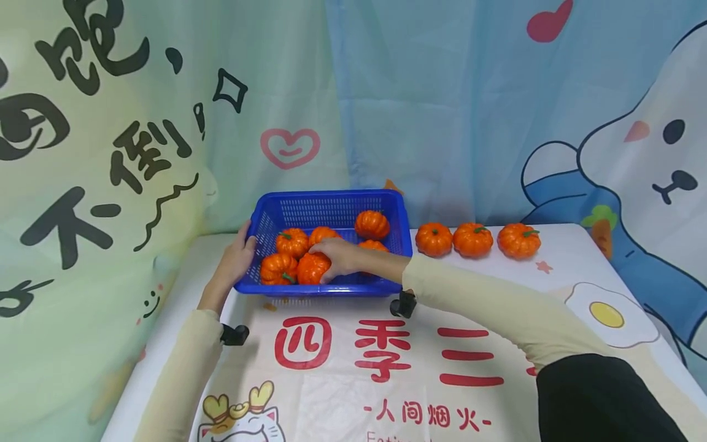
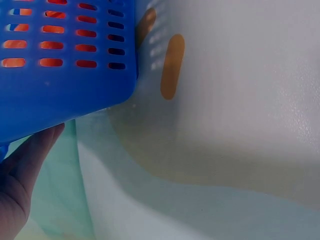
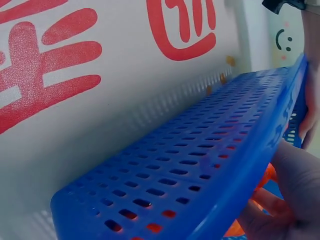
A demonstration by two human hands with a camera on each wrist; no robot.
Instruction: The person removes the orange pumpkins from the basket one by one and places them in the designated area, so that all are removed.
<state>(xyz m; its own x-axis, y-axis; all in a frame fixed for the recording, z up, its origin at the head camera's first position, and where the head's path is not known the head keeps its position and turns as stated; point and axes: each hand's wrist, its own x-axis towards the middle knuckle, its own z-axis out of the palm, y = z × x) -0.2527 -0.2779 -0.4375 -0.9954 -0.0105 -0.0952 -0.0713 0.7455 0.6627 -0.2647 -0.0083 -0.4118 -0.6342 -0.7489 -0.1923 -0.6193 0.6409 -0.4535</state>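
A blue plastic basket (image 1: 326, 288) with slotted walls holds several small orange pumpkins, among them one at its left (image 1: 278, 269) and one at its back right (image 1: 372, 225). My right hand (image 1: 339, 255) reaches over the front rim and grips a pumpkin (image 1: 313, 269) near the basket's front. In the right wrist view, that hand (image 3: 295, 200) is partly hidden by the basket wall. My left hand (image 1: 239, 255) rests along the outside of the basket's left end. In the left wrist view, its fingers (image 2: 37, 150) lie nearly straight against the blue wall.
Three more pumpkins stand in a row right of the basket, the nearest (image 1: 434, 239) close to its wall. A printed cloth (image 1: 342, 393) with red characters covers the table. Behind the basket hangs a patterned curtain (image 1: 409, 123).
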